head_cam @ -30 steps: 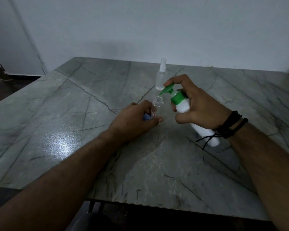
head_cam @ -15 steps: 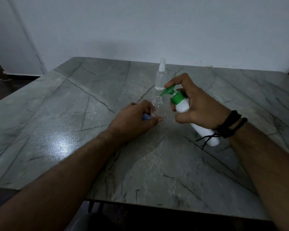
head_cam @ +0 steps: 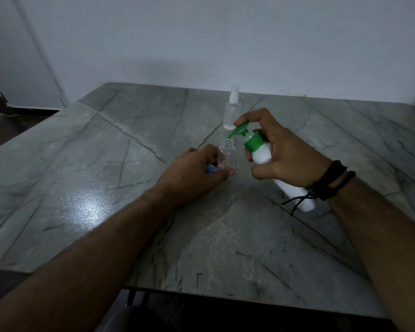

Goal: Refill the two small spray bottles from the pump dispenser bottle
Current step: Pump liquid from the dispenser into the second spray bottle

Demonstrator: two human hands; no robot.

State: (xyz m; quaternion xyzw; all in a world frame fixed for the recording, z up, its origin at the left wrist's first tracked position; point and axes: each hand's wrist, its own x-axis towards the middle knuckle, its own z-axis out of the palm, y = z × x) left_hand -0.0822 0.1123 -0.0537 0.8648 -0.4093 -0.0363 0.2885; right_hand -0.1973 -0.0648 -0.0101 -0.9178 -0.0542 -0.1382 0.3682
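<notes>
My right hand (head_cam: 288, 149) grips a white pump dispenser bottle (head_cam: 264, 154) with a green pump head (head_cam: 240, 131), tilted to the left, index finger resting on the pump top. The green spout points at the uncapped mouth of a small clear spray bottle (head_cam: 227, 153) standing on the table. My left hand (head_cam: 192, 174) holds that small bottle low on its body, with something blue (head_cam: 210, 169) tucked under the fingers. A second clear spray bottle (head_cam: 232, 109), its white spray cap on, stands upright farther back.
A grey-green marble table (head_cam: 106, 188) fills the view, its front edge near my body and a bright glare patch at left. A pale wall rises behind it. Dark cord bracelets (head_cam: 331, 180) wrap my right wrist.
The green pump head has risen under my right index finger, showing more of its stem. Both hands and the small bottle stay in nearly the same place.
</notes>
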